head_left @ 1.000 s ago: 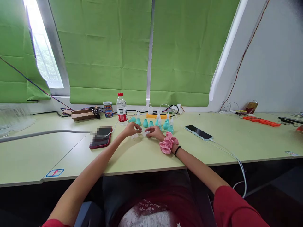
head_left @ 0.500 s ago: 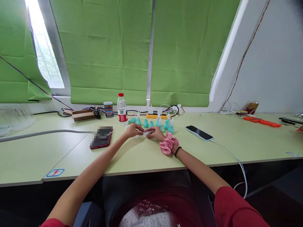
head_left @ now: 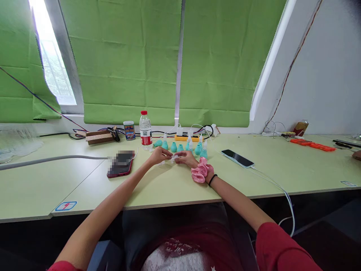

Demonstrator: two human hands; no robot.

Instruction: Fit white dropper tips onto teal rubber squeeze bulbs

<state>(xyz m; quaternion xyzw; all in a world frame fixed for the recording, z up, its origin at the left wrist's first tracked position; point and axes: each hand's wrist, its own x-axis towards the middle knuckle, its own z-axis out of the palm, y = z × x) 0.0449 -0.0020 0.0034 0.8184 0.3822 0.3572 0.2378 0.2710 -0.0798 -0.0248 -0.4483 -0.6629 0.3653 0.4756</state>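
My left hand (head_left: 160, 155) and my right hand (head_left: 186, 159) meet just above the table, fingertips pinched on a small translucent plastic piece (head_left: 174, 159). Its exact shape is too small to tell. Below my left fingers lies another translucent piece (head_left: 161, 163). Right behind my hands stand several teal squeeze bulbs (head_left: 174, 147); some carry clear pointed nozzles (head_left: 165, 136), others have bare tops. One teal bulb (head_left: 157, 143) lies on its side at the left of the group. My right wrist wears a pink scrunchie (head_left: 202, 171) and a black band.
A water bottle (head_left: 146, 131) and a can (head_left: 129, 131) stand behind on the left. Phones lie on either side, a dark one (head_left: 122, 165) left and a cabled one (head_left: 237, 158) right. A yellow power strip (head_left: 183, 138) runs behind the bulbs. Orange parts (head_left: 312, 145) lie far right.
The translucent piece has turned slightly between my fingertips and shows more now. My right wrist has shifted a little. The bulbs stay where they were.
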